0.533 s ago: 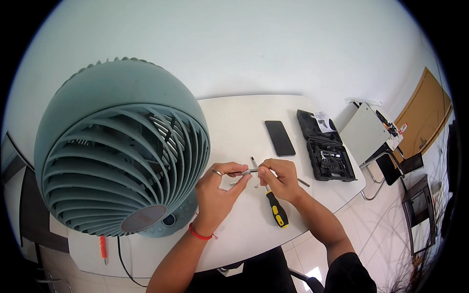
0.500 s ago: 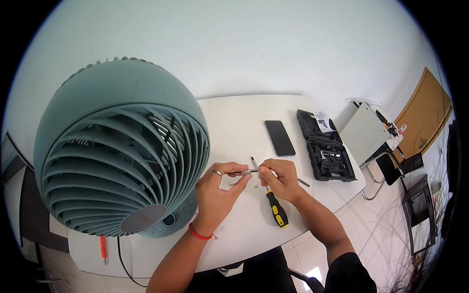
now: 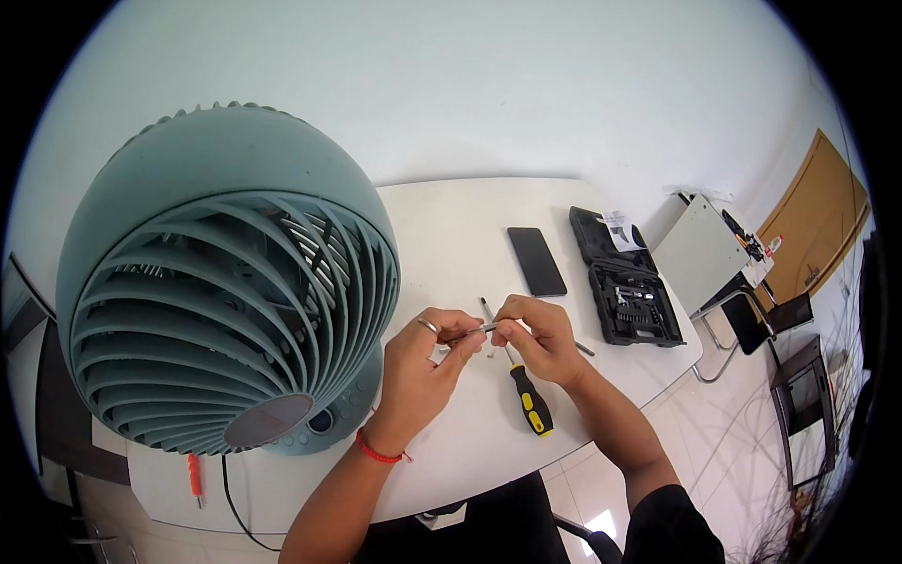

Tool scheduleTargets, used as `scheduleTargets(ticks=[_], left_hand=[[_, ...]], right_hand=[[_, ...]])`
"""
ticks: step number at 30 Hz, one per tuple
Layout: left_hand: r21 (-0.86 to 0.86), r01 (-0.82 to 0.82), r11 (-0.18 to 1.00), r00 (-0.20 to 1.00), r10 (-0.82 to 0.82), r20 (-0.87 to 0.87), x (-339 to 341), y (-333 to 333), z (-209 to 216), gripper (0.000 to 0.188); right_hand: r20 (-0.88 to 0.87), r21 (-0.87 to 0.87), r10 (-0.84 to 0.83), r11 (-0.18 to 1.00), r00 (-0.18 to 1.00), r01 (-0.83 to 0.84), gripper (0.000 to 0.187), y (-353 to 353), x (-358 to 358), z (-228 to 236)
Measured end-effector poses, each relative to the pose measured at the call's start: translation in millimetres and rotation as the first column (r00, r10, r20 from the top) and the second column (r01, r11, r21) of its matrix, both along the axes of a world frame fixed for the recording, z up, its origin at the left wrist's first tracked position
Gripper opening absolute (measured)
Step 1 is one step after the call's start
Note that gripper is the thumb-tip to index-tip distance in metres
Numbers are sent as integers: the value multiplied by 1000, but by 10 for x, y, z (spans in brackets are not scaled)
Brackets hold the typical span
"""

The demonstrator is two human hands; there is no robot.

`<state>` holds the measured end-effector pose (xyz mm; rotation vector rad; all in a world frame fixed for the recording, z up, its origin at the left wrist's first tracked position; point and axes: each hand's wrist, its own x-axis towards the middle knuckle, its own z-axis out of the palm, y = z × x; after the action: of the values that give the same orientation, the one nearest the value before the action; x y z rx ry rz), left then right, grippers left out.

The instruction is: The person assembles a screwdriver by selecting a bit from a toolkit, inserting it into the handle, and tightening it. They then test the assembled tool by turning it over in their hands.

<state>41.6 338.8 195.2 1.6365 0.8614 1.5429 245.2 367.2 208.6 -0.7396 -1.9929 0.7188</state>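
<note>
Both hands meet over the white table, pinching one slim metal rod (image 3: 489, 328) between their fingertips. My left hand (image 3: 415, 365), with a ring and a red cord at the wrist, closes thumb and fingers on the rod's left end. On its other end my right hand (image 3: 543, 346) is pinched shut. Fingers cover much of the rod, so its exact kind is unclear. Just below the right hand lies a screwdriver (image 3: 532, 399) with a black and yellow handle, its shaft passing beneath the fingers. Left of my hands stands a large grey-green fan (image 3: 221, 155) with a curved grille.
Farther back on the table (image 3: 442, 226) lie a black phone (image 3: 536, 261) and an open black tool case (image 3: 636, 305). An orange-handled screwdriver (image 3: 194, 476) rests by the near left edge, beside the fan's black cord (image 3: 228, 493). Chairs (image 3: 742, 324) stand right of the table.
My left fingers have shifted along the rod and now cover more of its pale part. The right hand keeps its pinch, nearly in place. The whole view has moved slightly.
</note>
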Motion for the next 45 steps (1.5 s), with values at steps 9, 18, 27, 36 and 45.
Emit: scheduleTargets(ticks=[9,18,27,36,45], left_hand=[[-309,353,883,924,-278,262,-46,52,-51,25],[-425,545,723,831,-401,385,-74,63,-81,33],[-464,557,689,814,-342,469,-21,44,-107,28],[-411,617,671,762,-381,523,-46,48,-68,28],[-427,634,644,747,-368,554,-37,65,-138,32]], right_hand=[[79,81,-48,996,996,42,14,3,11,39],[108,268,-79,962,991,47,30,-2,7,36],[71,313,-144,943,987,115,40,-30,12,96],[24,273,-220,940,975,205,47,-45,-9,63],[12,318,-202,929,979,188,48,-30,0,34]])
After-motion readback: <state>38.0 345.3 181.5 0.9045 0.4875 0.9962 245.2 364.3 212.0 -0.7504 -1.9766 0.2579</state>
